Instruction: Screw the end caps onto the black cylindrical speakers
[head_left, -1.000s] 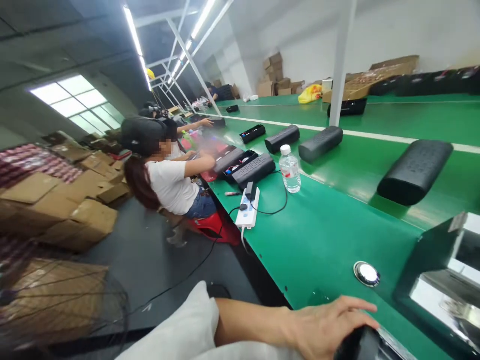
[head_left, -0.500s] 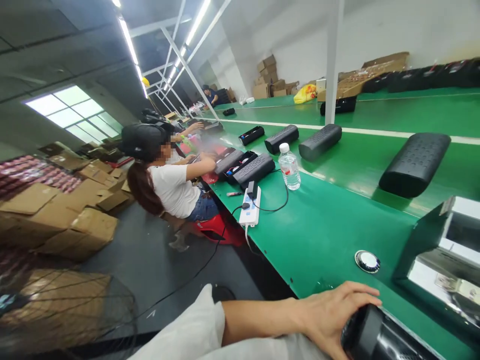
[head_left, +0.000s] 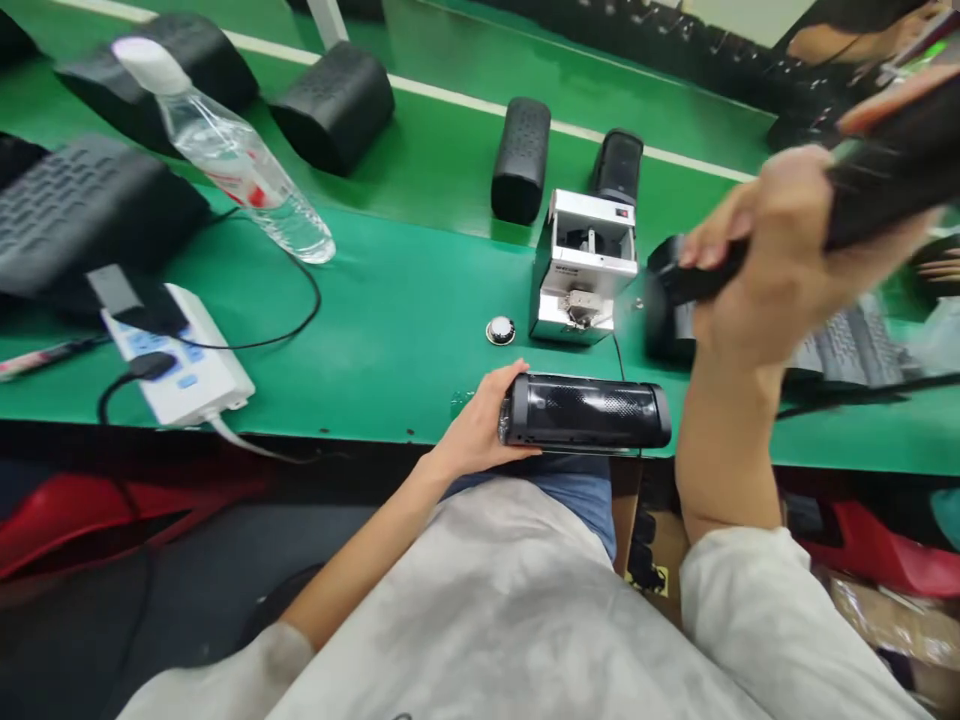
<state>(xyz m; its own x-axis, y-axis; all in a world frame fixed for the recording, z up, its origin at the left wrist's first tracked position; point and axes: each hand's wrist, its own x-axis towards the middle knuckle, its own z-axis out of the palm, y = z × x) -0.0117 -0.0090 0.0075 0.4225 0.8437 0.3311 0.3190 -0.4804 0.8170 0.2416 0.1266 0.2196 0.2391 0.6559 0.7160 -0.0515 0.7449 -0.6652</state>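
Observation:
My left hand [head_left: 484, 425] grips the left end of a black speaker [head_left: 592, 412], thumb and fingers around it. The speaker lies lengthwise at the near table edge, its shiny mesh side up. Raised on the right, my right hand [head_left: 780, 250] is closed round a long black thing [head_left: 885, 170], smeared by motion; I cannot make out its kind. Behind the speaker stands a silver and black screw feeder [head_left: 585, 270] with a small red switch. A small round silver and white piece [head_left: 501, 330] lies left of the feeder.
Several black speaker housings [head_left: 521, 160] stand along the green table [head_left: 405, 310]. To the left are a water bottle [head_left: 247, 165], a white power strip [head_left: 184, 360] with cables and a pen [head_left: 52, 355]. Another person's arm [head_left: 847, 45] shows at the upper right.
The view has swung right and down, from the neighbouring worker to the table before me. My right hand has come into view with the black thing. My left hand stays on the speaker.

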